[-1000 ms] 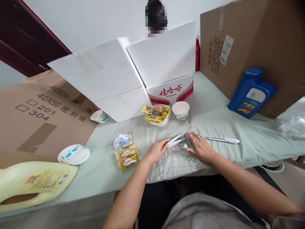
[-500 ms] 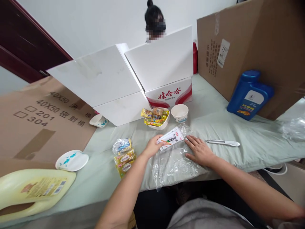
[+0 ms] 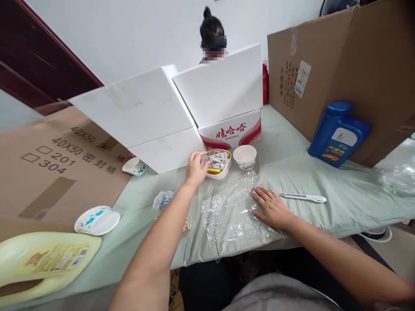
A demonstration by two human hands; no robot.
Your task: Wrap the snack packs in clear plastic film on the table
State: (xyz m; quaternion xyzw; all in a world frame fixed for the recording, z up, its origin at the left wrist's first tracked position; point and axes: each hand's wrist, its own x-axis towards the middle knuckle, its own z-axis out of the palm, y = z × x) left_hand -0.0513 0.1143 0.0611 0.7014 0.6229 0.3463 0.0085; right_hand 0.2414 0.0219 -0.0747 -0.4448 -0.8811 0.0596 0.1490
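My left hand (image 3: 196,169) is at the left rim of a white bowl (image 3: 223,175) filled with wrapped snacks. Its thumb and fingers are closed around the left end of a white snack packet (image 3: 219,160), which lies over the bowl's contents. My right hand (image 3: 270,207) rests flat with fingers spread on a sheet of crumpled clear plastic wrap (image 3: 230,216). Just right of those fingers lies a white utility knife (image 3: 303,197). Beneath my left forearm, yellow snack packets (image 3: 186,225) are mostly hidden, beside a blue-and-clear wrapped packet (image 3: 164,199).
A white paper bowl (image 3: 244,157) stands right of the snacks. Behind them is an open white carton (image 3: 231,129). Large brown boxes (image 3: 324,77) flank the table, with a blue bottle (image 3: 339,134) at right and a yellow jug (image 3: 65,255) at left. A person sits beyond.
My left hand has carried the white snack packet from the plastic wrap forward and left to the snack bowl. My right hand stays flat on the wrap.
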